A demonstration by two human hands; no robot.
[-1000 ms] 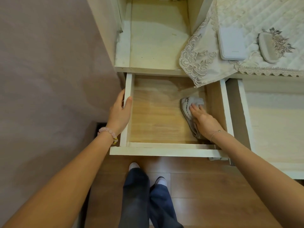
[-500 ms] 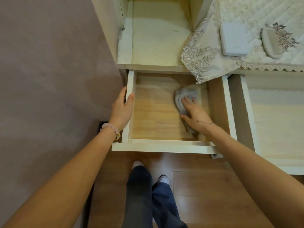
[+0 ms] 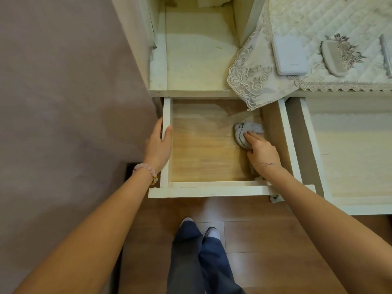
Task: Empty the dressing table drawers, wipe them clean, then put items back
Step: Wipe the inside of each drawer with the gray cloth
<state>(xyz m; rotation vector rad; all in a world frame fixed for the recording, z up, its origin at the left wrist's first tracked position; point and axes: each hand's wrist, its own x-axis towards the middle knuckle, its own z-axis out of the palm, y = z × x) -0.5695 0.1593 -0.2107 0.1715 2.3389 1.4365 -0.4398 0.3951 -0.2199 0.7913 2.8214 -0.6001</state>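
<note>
The left drawer (image 3: 212, 190) of the dressing table is pulled out, white-framed with a bare wooden bottom and nothing in it but a cloth. My left hand (image 3: 158, 146) grips the drawer's left side wall, thumb inside. My right hand (image 3: 262, 152) presses a crumpled grey cloth (image 3: 248, 131) flat against the drawer bottom near its right wall. A second drawer (image 3: 311, 149) to the right is also pulled out and shows only its pale bottom.
A lace-edged quilted cover (image 3: 254, 85) hangs over the table edge above the left drawer's back right corner. On it lie a white flat box (image 3: 290, 56) and an embroidered oval item (image 3: 334, 58). A wall (image 3: 63, 102) stands close on the left. Wooden floor and my legs are below.
My right hand has slid the cloth from the drawer's middle back toward its right wall. The left hand has stayed on the side wall.
</note>
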